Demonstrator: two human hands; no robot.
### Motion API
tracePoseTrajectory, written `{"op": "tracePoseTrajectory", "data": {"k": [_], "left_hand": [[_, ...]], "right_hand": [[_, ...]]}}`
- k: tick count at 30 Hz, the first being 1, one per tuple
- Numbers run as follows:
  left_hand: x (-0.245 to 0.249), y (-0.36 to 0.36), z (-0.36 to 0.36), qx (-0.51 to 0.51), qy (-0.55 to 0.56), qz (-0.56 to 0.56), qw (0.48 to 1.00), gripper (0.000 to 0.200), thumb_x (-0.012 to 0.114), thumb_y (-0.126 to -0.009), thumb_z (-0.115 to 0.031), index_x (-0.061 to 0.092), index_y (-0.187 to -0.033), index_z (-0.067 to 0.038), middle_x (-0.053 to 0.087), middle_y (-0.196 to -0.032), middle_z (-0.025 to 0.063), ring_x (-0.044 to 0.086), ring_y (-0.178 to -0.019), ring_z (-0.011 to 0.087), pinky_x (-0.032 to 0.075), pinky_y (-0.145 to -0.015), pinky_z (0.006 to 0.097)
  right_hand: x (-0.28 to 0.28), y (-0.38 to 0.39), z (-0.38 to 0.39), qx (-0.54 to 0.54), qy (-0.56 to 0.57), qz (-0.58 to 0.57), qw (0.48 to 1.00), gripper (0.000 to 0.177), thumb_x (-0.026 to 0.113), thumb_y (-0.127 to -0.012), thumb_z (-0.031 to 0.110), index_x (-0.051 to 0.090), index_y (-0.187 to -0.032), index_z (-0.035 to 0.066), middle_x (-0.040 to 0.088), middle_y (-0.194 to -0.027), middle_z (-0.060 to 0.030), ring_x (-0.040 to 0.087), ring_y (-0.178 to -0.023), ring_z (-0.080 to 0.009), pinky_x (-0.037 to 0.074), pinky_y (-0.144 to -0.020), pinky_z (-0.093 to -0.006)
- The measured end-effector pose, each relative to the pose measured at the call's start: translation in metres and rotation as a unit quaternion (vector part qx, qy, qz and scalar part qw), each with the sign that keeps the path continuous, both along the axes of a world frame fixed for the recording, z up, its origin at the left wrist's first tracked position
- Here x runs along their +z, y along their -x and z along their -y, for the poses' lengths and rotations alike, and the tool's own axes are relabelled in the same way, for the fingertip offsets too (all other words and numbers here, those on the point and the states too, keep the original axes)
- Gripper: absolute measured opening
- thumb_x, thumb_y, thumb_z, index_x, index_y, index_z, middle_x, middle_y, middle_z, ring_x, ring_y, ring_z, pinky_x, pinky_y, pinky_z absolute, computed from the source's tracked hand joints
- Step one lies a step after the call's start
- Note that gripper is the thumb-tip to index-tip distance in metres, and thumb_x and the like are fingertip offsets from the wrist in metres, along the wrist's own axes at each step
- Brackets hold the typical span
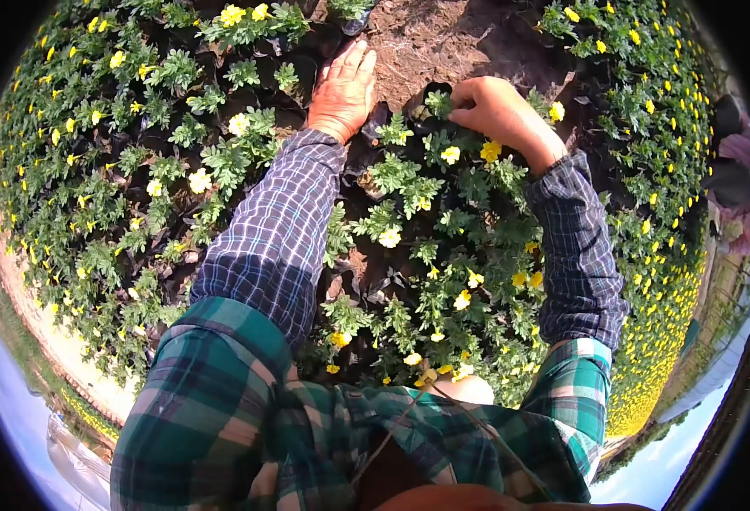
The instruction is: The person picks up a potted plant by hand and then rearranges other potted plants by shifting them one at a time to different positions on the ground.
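My left hand (343, 89) lies with its fingers stretched forward along the edge of the bare soil, among the dark plant bags. Just beyond its fingertips stands a black plant bag (357, 23). Across the gap, my right hand (501, 115) is curled, thumb and fingers pinched at the rim of a black plastic plant bag (434, 88). A small green marigold seedling (439, 104) grows in that bag. The fingertips partly hide the bag's right side. A leafy marigold plant (394, 130) sits between my two hands.
A patch of bare brown soil (426, 43) lies ahead of my hands. Rows of yellow-flowered marigolds (85, 170) fill the left side, and more marigolds (660, 170) stand at right. Bagged plants with yellow blooms (389, 238) crowd close to my body.
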State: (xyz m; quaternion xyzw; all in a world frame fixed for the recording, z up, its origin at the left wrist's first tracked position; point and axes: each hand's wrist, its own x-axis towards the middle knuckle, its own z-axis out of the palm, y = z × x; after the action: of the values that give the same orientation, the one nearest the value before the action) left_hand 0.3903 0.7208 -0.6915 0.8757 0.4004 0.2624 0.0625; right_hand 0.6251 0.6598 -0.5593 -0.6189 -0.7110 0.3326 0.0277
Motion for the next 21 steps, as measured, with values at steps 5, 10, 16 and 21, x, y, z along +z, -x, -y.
{"op": "tracePoseTrajectory", "data": {"k": [5,10,16,21], "left_hand": [[0.003,0.0,0.001,-0.001,0.005,-0.016,1.0,0.046,0.058,-0.084,-0.016,0.049,-0.128,-0.009,0.044,-0.137,0.0079,0.043,-0.124,0.025,0.036,-0.1,0.0384],[0.007,-0.001,0.001,0.012,0.013,-0.016,1.0,0.045,0.057,-0.085,-0.017,0.05,-0.128,-0.01,0.044,-0.138,0.0075,0.043,-0.125,0.0239,0.035,-0.101,0.0377],[0.008,0.0,0.001,0.017,0.025,-0.015,0.999,0.044,0.057,-0.085,-0.016,0.05,-0.128,-0.01,0.043,-0.138,0.0083,0.042,-0.126,0.0244,0.036,-0.101,0.0384],[0.002,0.0,-0.002,0.002,0.036,-0.022,0.999,0.051,0.058,-0.08,-0.011,0.048,-0.13,-0.009,0.04,-0.141,0.0084,0.04,-0.127,0.0257,0.037,-0.101,0.0398]], "right_hand": [[-0.015,0.042,0.032,0.09,-0.145,0.146,0.974,0.019,0.071,-0.07,0.022,0.066,-0.077,0.005,0.062,-0.086,-0.0111,0.061,-0.088,-0.0284,0.052,-0.074,-0.0388],[-0.036,0.043,0.029,0.113,-0.224,0.114,0.961,0.005,0.058,-0.07,0.011,0.063,-0.073,0.01,0.06,-0.074,-0.0083,0.062,-0.074,-0.0264,0.051,-0.066,-0.0367],[0.022,0.016,-0.021,-0.013,-0.249,0.073,0.966,0.013,0.06,-0.08,0.008,0.057,-0.092,0.005,0.058,-0.085,-0.015,0.059,-0.082,-0.0355,0.048,-0.072,-0.0432],[0.034,0.003,-0.08,-0.053,-0.36,0.112,0.925,0.014,0.059,-0.08,0.006,0.06,-0.094,0.006,0.058,-0.087,-0.0139,0.06,-0.079,-0.035,0.05,-0.069,-0.0419]]}}
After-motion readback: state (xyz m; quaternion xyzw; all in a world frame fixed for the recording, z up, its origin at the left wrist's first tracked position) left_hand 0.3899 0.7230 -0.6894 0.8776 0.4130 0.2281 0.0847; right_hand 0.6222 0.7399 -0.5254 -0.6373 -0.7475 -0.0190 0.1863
